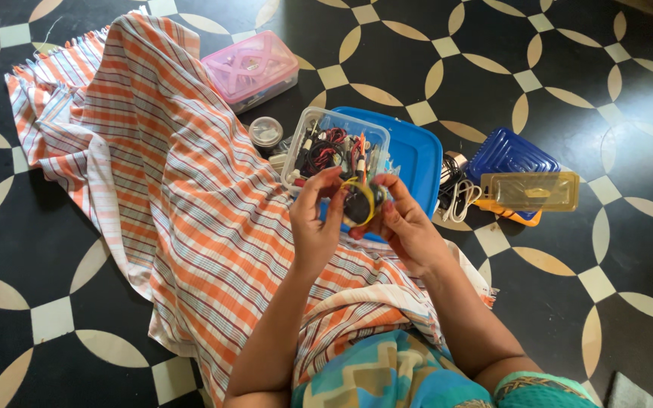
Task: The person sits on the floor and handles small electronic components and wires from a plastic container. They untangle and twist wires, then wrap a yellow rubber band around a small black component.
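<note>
View: head camera, single, worn by a seated person. Direction: steeply downward and forward onto the floor. Range: close; both forearms enter from the bottom edge. Landmark: clear plastic parts box (334,147), just above frame centre. Orange striped cloth (175,196) spreads left of and below the parts box; black patterned tile floor (629,98) fills the margins all round it. No second view overlaps.

Left hand (315,219) and right hand (406,227) gripping small black part (358,202), possibly yellow-banded, over striped cloth (190,196)
</note>
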